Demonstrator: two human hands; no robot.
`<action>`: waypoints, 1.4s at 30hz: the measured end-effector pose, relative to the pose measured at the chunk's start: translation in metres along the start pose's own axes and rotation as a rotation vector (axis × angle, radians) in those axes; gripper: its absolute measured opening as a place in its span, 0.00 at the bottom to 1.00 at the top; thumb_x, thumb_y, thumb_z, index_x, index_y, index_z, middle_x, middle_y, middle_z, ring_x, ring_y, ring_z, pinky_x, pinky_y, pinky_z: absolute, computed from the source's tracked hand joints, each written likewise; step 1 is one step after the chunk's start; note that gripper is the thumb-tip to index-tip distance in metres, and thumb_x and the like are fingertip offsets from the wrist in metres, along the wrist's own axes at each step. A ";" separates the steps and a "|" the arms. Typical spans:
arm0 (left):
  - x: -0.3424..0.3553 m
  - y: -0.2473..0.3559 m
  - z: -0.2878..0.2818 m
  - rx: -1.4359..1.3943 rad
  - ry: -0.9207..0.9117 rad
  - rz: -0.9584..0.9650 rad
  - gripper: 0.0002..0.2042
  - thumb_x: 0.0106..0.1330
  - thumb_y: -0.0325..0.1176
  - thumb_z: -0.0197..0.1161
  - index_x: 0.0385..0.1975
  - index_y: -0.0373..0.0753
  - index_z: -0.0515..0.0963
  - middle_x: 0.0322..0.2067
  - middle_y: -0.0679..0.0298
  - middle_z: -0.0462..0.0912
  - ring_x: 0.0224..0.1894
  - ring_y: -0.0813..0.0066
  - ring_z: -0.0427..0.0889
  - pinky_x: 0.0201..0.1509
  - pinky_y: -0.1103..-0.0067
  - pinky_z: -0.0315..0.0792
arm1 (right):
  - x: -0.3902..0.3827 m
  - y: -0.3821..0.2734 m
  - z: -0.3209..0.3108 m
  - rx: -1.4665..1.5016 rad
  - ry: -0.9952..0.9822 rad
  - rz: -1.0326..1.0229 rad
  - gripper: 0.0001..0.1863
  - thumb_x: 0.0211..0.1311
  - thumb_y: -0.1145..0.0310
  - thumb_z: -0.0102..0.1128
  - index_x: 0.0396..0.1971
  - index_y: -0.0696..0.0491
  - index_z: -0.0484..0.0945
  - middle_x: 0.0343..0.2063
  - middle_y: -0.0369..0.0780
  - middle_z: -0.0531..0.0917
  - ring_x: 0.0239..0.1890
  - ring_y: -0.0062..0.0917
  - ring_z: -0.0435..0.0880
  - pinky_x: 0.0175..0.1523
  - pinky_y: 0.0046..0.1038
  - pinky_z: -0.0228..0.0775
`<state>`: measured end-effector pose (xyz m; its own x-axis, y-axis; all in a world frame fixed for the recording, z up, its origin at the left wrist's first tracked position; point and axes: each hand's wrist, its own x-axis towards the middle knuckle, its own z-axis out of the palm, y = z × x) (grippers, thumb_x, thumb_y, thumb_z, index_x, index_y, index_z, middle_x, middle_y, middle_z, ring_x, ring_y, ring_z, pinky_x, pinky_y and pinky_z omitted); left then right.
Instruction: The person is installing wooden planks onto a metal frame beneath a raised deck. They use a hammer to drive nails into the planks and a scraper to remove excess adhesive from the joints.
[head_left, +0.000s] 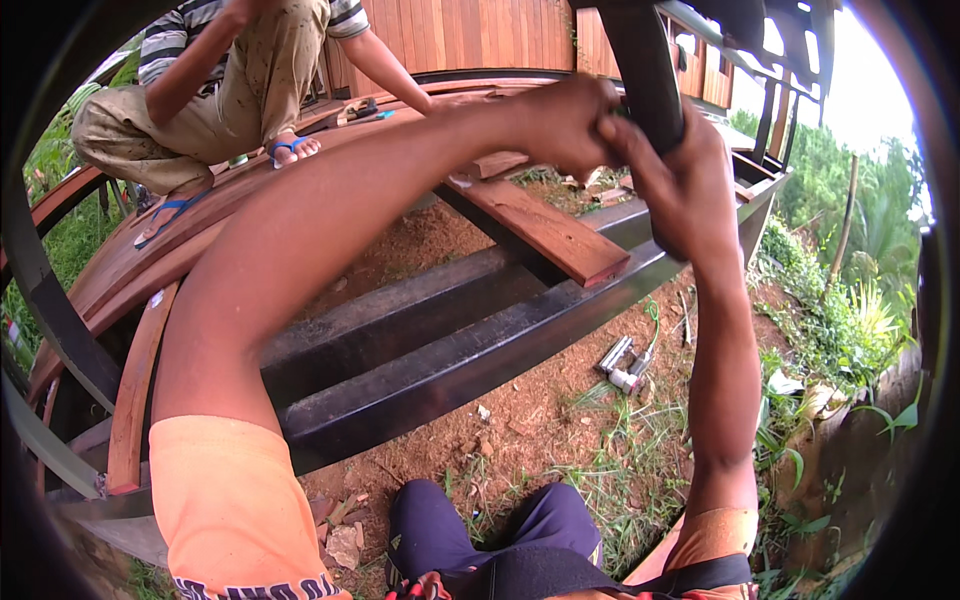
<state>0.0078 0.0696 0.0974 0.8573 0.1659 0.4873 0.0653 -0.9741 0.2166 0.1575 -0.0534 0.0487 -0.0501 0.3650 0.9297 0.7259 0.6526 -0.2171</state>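
Observation:
Both my arms reach up and forward to a black metal post [640, 70] at the upper right of centre. My right hand [692, 185] is closed around the lower part of this post, its thumb pointing toward my other hand. Just left of the post, my left hand [572, 125] is closed in a fist, touching or nearly touching the right thumb. Whatever it may hold is hidden. Below the hands, a short reddish wooden plank [545, 230] lies across black metal beams [430, 385].
A co-worker [225, 90] in blue sandals crouches on curved wooden decking [150, 245] at the left, one hand reaching to the boards. On the soil below lies a silver-and-white tool [622, 368] with a green cord. Plants [840, 310] grow down the right side.

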 end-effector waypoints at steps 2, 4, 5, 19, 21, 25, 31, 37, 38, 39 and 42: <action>0.008 -0.006 -0.024 -0.060 -0.002 -0.109 0.11 0.66 0.34 0.65 0.33 0.30 0.84 0.20 0.56 0.85 0.25 0.66 0.90 0.33 0.72 0.85 | 0.034 0.000 0.005 0.016 -0.078 0.083 0.22 0.69 0.54 0.67 0.43 0.62 0.80 0.21 0.47 0.83 0.28 0.39 0.87 0.38 0.39 0.76; 0.017 -0.010 -0.057 -0.044 0.058 -0.138 0.10 0.67 0.32 0.63 0.34 0.30 0.84 0.20 0.55 0.85 0.25 0.66 0.90 0.32 0.72 0.84 | 0.072 0.018 0.019 -0.143 0.051 -0.169 0.23 0.67 0.53 0.67 0.41 0.62 0.80 0.21 0.50 0.83 0.29 0.46 0.86 0.40 0.43 0.76; 0.016 -0.013 -0.065 -0.041 0.078 -0.156 0.08 0.68 0.28 0.57 0.31 0.32 0.81 0.21 0.59 0.85 0.26 0.69 0.90 0.30 0.75 0.83 | 0.083 0.020 0.022 -0.137 -0.003 -0.111 0.23 0.66 0.53 0.67 0.42 0.62 0.80 0.22 0.51 0.83 0.30 0.48 0.86 0.41 0.45 0.76; -0.027 -0.004 0.052 0.238 -0.023 0.284 0.10 0.59 0.34 0.70 0.26 0.34 0.82 0.24 0.49 0.85 0.29 0.59 0.88 0.38 0.65 0.80 | -0.062 -0.011 -0.023 0.202 -0.260 0.359 0.19 0.64 0.59 0.73 0.46 0.57 0.80 0.27 0.45 0.84 0.28 0.38 0.82 0.41 0.38 0.74; -0.013 -0.023 0.004 -0.068 0.305 -0.096 0.18 0.69 0.43 0.69 0.25 0.34 0.80 0.20 0.59 0.83 0.23 0.71 0.84 0.30 0.69 0.77 | -0.043 -0.011 -0.027 0.219 -0.197 0.352 0.20 0.66 0.59 0.71 0.44 0.60 0.79 0.22 0.44 0.81 0.25 0.33 0.82 0.37 0.38 0.74; -0.019 -0.011 -0.056 -0.314 0.305 -0.119 0.20 0.75 0.45 0.66 0.21 0.41 0.74 0.16 0.69 0.75 0.19 0.80 0.76 0.27 0.80 0.74 | -0.062 -0.011 -0.062 0.367 -0.151 0.487 0.19 0.71 0.58 0.65 0.45 0.60 0.75 0.18 0.37 0.78 0.18 0.20 0.78 0.27 0.30 0.71; 0.014 0.096 0.030 0.215 -0.087 0.287 0.21 0.73 0.42 0.69 0.23 0.37 0.69 0.17 0.66 0.70 0.21 0.72 0.72 0.27 0.70 0.64 | -0.204 -0.008 -0.110 0.559 0.091 0.670 0.22 0.76 0.53 0.61 0.49 0.59 0.72 0.19 0.33 0.77 0.17 0.15 0.76 0.23 0.22 0.68; 0.109 0.096 0.110 0.243 -0.119 0.526 0.20 0.69 0.43 0.71 0.26 0.34 0.71 0.24 0.56 0.72 0.29 0.60 0.76 0.35 0.64 0.69 | -0.262 0.031 -0.124 0.612 0.195 0.753 0.34 0.78 0.40 0.51 0.57 0.61 0.69 0.23 0.39 0.77 0.17 0.21 0.76 0.23 0.24 0.71; 0.125 0.082 0.122 0.268 -0.126 0.509 0.19 0.70 0.43 0.70 0.28 0.34 0.72 0.24 0.56 0.73 0.30 0.60 0.77 0.36 0.65 0.70 | -0.266 0.041 -0.126 0.627 0.223 0.780 0.33 0.78 0.40 0.51 0.55 0.61 0.69 0.22 0.39 0.77 0.17 0.20 0.76 0.23 0.24 0.70; 0.142 0.070 0.133 0.260 -0.074 0.511 0.18 0.69 0.43 0.70 0.29 0.34 0.74 0.26 0.56 0.75 0.31 0.59 0.77 0.37 0.65 0.71 | -0.269 0.052 -0.130 0.639 0.249 0.793 0.33 0.78 0.40 0.50 0.54 0.60 0.70 0.22 0.39 0.78 0.17 0.20 0.76 0.24 0.23 0.69; 0.200 0.024 0.164 0.290 0.063 0.505 0.15 0.69 0.41 0.70 0.36 0.34 0.79 0.33 0.53 0.81 0.35 0.55 0.80 0.43 0.64 0.76 | -0.277 0.098 -0.145 0.602 0.280 0.786 0.31 0.79 0.40 0.48 0.51 0.59 0.69 0.21 0.39 0.77 0.16 0.20 0.76 0.23 0.23 0.68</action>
<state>0.2647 0.0542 0.0618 0.7871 -0.3298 0.5212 -0.1989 -0.9356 -0.2917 0.3421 -0.1864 -0.1867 0.5083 0.7149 0.4802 0.0169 0.5492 -0.8355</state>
